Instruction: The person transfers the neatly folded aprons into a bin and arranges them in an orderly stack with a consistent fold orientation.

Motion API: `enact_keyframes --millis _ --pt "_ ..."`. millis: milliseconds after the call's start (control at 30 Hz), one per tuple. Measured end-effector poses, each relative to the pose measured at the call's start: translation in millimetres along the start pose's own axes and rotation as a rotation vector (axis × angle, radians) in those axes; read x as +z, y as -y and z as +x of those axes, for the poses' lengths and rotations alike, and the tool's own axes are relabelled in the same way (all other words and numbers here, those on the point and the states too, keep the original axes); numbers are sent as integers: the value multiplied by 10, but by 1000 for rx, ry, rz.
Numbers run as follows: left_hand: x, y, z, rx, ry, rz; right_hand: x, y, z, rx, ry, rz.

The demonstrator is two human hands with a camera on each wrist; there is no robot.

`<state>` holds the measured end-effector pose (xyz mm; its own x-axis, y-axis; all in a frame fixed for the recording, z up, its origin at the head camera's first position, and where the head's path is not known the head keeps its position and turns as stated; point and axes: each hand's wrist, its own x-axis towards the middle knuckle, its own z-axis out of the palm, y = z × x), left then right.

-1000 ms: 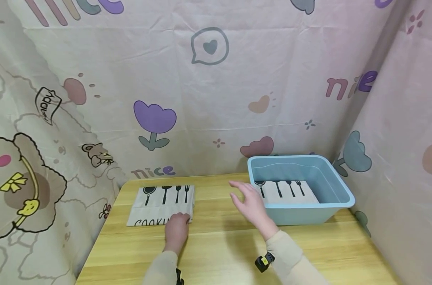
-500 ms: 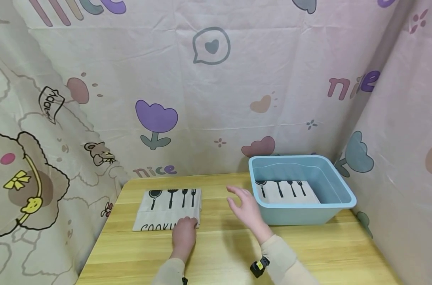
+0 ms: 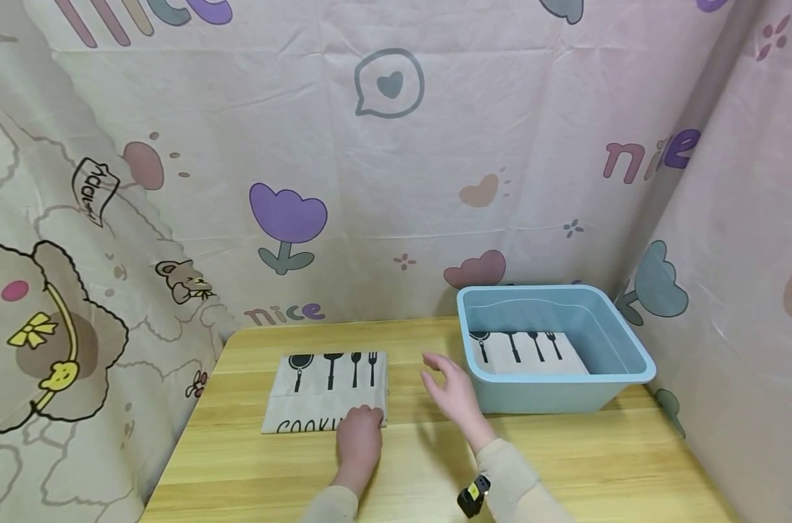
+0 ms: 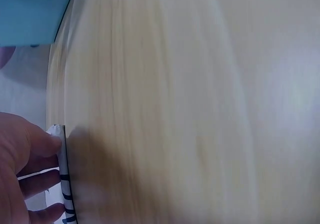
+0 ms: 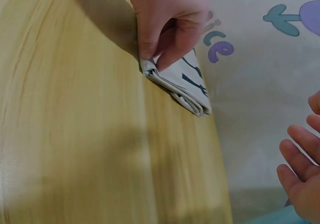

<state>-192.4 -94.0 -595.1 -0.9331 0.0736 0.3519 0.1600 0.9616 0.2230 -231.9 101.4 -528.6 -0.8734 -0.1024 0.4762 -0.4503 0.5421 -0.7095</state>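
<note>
A folded white cloth [image 3: 324, 385] printed with black kitchen utensils and lettering lies flat on the table, left of centre. At its near right corner, my left hand [image 3: 359, 439] pinches the edge between thumb and fingers. The right wrist view shows this grip on the cloth [image 5: 177, 87] from the side, with its stacked layers visible. My right hand [image 3: 457, 396] hovers between the cloth and the blue bin, fingers spread and loosely bent, holding nothing. Inside the bin, partly hidden by the front wall, lies a second folded cloth [image 3: 526, 354] with the same print.
The light blue plastic bin [image 3: 539, 396] stands at the right on the wooden table [image 3: 239, 472]. A patterned curtain [image 3: 382, 181] hangs behind the table and along both sides.
My left hand has slid the folded cloth rightward and slightly nearer across the table. The right hand has shifted only slightly; bin and second cloth stay put.
</note>
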Motion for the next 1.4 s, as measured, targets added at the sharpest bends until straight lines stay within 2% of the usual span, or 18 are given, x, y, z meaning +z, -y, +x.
enact_keyframes --millis 167,267,467,600,800,1000,1133,1400 --pt "31 -142 -23 5 4 19 25 -67 -34 23 -6 -4" --pt "49 -223 -31 6 18 22 24 -93 -50 63 6 14" --pt "95 -364 -54 2 45 -12 25 -148 -87 134 34 39" --pt "110 -443 -79 3 39 -33 33 -191 -117 159 45 41" --pt "109 -534 -119 11 16 -78 54 -281 -166 188 50 48" --pt "104 -550 -132 7 58 -115 51 -344 -211 223 61 52" --pt "58 -506 -83 -10 94 -213 54 -374 -233 239 67 60" --pt "-102 -333 30 -86 146 -515 100 -416 -274 222 52 95"
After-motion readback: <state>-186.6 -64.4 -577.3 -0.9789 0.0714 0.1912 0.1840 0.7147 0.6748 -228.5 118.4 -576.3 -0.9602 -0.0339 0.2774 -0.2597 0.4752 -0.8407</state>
